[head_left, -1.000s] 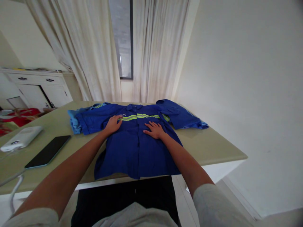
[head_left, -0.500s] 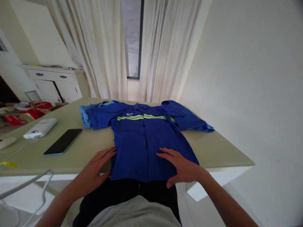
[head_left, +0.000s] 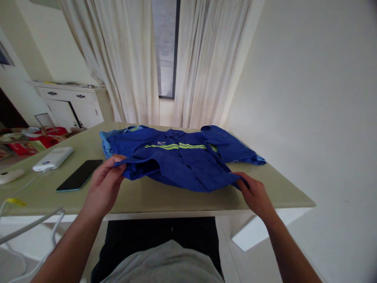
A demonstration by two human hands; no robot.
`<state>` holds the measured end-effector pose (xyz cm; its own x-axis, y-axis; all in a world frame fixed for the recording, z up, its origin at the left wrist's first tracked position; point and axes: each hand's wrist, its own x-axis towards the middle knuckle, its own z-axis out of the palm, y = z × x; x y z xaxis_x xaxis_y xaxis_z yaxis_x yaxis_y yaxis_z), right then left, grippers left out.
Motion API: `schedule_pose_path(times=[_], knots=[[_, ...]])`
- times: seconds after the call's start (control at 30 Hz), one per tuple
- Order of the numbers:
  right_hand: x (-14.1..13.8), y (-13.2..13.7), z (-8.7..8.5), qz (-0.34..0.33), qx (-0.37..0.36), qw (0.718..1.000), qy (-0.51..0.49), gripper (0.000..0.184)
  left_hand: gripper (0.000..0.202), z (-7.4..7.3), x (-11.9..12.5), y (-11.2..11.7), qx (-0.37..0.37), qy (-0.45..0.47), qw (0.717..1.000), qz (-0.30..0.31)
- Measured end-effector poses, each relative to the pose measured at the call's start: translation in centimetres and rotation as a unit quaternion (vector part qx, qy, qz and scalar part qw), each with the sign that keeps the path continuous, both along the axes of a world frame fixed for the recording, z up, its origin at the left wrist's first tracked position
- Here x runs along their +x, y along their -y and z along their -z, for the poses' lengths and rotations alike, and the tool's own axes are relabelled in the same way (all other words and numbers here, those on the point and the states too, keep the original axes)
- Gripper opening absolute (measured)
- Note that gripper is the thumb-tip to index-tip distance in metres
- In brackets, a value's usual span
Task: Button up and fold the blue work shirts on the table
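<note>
A blue work jacket (head_left: 188, 161) with a yellow and grey reflective stripe and a small white chest logo lies front up, its collar at the far side. My left hand (head_left: 109, 177) pinches the left corner of its hem, raised above the table. At the other hem corner, my right hand (head_left: 252, 192) is closed on the cloth. Between my hands the lower part hangs lifted in a sag, and the hem gapes on the left. The upper part and both sleeves rest on folded blue garments or the table (head_left: 282, 184).
Left of the jacket lie a black phone (head_left: 79, 175) and a white power bank (head_left: 53, 158) with a cable. A white rounded object (head_left: 11, 176) sits at the far left. A grey-white tube and cords (head_left: 32, 226) cross the near left table edge. A wall (head_left: 318, 118) stands to the right.
Both hands, lying open at the jacket's lower part before, have gripped the hem corners. They have lifted the hem up and away from me, spreading it wider.
</note>
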<state>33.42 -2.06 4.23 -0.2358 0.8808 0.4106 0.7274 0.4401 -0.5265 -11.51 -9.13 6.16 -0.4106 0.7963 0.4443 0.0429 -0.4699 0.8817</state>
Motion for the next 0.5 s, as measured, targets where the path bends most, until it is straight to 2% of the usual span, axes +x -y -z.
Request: schedule_pose_path(times=[0.1, 0.2, 0.27, 0.3, 0.33, 0.4, 0.43, 0.47, 0.5], knots=[[0.5, 0.2, 0.0, -0.016, -0.012, 1.000, 0.006, 0.037, 0.029, 1.9, -1.0, 2.5, -0.039, -0.060, 0.997, 0.012], [0.9, 0.7, 1.4, -0.071, -0.042, 0.996, 0.020, 0.036, 0.033, 4.6, -2.1, 4.4, -0.104, -0.143, 0.983, 0.048], [1.0, 1.0, 2.3, -0.101, -0.057, 0.993, 0.029, 0.036, 0.031, 6.1, -2.6, 5.5, -0.130, -0.191, 0.972, 0.039], [1.0, 1.0, 2.6, -0.103, -0.061, 0.992, 0.029, 0.035, 0.030, 6.6, -2.7, 6.0, -0.134, -0.212, 0.968, 0.001], [1.0, 1.1, 2.9, -0.100, -0.062, 0.993, 0.027, 0.034, 0.028, 7.0, -2.8, 6.5, -0.129, -0.227, 0.963, -0.062], [0.9, 1.1, 3.0, -0.086, -0.063, 0.994, 0.023, 0.032, 0.021, 7.6, -2.8, 7.8, -0.090, -0.232, 0.946, -0.209], [0.9, 1.1, 3.0, -0.081, -0.064, 0.994, 0.022, 0.032, 0.021, 7.9, -2.7, 8.4, -0.067, -0.231, 0.938, -0.248], [0.9, 1.1, 3.0, -0.081, -0.068, 0.994, 0.024, 0.032, 0.023, 8.2, -2.7, 9.1, -0.050, -0.232, 0.937, -0.256], [0.9, 1.1, 3.0, -0.086, -0.075, 0.993, 0.027, 0.031, 0.023, 8.5, -2.7, 9.7, -0.040, -0.241, 0.941, -0.235]])
